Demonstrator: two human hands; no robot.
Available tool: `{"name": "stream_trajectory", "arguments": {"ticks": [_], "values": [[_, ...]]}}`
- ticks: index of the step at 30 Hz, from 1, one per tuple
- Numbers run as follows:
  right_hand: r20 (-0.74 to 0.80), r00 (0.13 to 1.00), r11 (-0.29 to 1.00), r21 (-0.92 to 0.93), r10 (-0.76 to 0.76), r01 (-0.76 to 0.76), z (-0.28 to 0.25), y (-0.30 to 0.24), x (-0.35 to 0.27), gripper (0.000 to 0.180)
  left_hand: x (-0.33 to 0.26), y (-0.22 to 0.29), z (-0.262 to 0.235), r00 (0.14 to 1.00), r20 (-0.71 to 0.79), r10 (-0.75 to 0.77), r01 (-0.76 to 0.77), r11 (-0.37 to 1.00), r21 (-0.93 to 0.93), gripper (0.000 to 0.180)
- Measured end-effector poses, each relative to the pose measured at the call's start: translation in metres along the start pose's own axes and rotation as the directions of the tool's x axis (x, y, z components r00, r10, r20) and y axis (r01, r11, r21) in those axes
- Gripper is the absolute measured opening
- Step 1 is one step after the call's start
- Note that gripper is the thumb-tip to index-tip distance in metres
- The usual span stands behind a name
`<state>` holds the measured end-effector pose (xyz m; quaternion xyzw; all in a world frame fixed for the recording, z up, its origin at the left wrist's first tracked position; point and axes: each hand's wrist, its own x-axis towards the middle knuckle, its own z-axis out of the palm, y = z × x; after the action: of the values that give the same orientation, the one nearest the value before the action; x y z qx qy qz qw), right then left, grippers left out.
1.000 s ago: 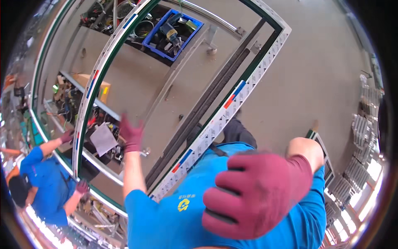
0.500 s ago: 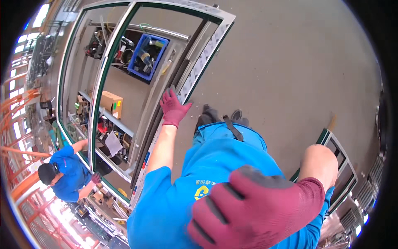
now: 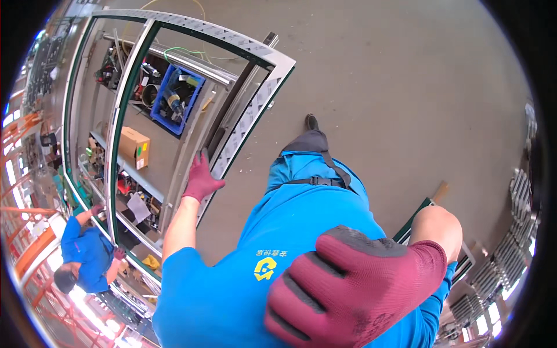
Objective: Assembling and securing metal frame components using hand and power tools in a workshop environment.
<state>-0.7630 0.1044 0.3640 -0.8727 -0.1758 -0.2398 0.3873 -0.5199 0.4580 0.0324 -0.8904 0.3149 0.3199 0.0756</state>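
Observation:
My left hand (image 3: 203,180), in a maroon and black glove, rests on the near side rail of a large window frame (image 3: 246,119). Its fingers are stretched out, with the thumb spread apart. The frame is dark green with pale film on its faces and a bar across it. Close in front of my chest, my right hand (image 3: 354,284) wears the same kind of glove. Its fingers are curled inward, and whatever they may hold is hidden. At the frame's left side, a co-worker (image 3: 87,255) in blue has both gloved hands at its edge.
Through the frame show a blue crate (image 3: 177,98) of tools, a cardboard box (image 3: 134,146) and a shelf of small parts. A smaller green frame (image 3: 415,220) stands at the right, partly behind my arm. Stacked metal profiles (image 3: 510,243) line the far right.
The large frame has shifted left in view, and my left hand on it has too. My legs show a stride. The co-worker's upper hand has moved along the frame's edge.

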Motion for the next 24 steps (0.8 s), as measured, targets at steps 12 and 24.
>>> {"name": "stream_trajectory", "arguments": {"ticks": [12,24], "values": [[0.365,0.876,0.932,0.294,-0.316,0.214,-0.097,0.163,0.092,0.022,0.03,-0.011,-0.018,0.977,-0.012,-0.215,0.206,0.952,-0.226,0.094],[0.399,0.843,0.857,0.499,-0.361,0.131,-0.2,0.348,0.142,0.021,0.072,0.035,-0.07,0.81,0.349,-0.471,0.48,0.875,0.066,0.103]]}}
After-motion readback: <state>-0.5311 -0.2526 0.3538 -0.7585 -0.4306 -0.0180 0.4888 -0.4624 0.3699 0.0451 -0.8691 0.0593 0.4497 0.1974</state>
